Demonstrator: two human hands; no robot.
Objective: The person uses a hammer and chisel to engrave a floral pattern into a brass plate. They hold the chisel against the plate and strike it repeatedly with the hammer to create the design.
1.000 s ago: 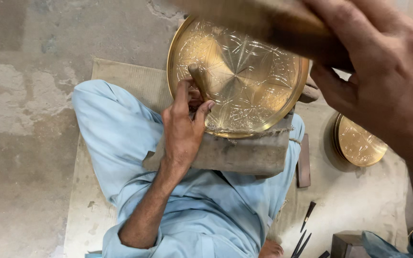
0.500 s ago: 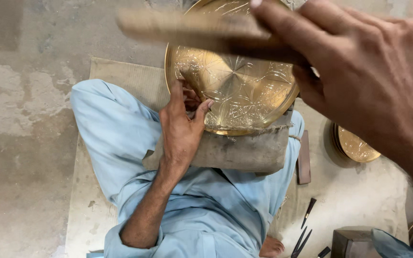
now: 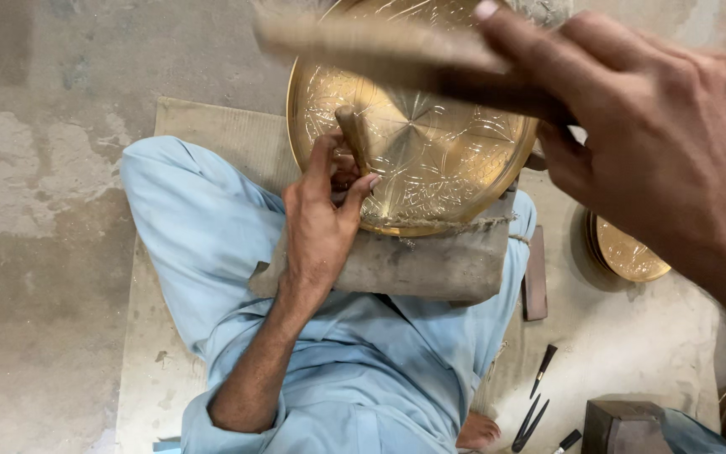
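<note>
An engraved brass plate (image 3: 430, 143) is resting tilted on a grey block (image 3: 430, 265) across the seated person's lap, at the far centre of the scene. The left hand (image 3: 321, 223) is closing its fingers around a short wooden-looking punch (image 3: 353, 136), pressing its tip against the plate's left part. The right hand (image 3: 657, 143), near the camera and blurred, is gripping a wooden mallet (image 3: 380, 50) above the plate, while another brass plate (image 3: 628, 252) and slim dark tools (image 3: 535, 399) are lying on the floor at right.

Concrete floor (image 3: 35, 277) with woven mat (image 3: 212, 134), loose chisels (image 3: 535, 403), small brass plate (image 3: 632, 252).
</note>
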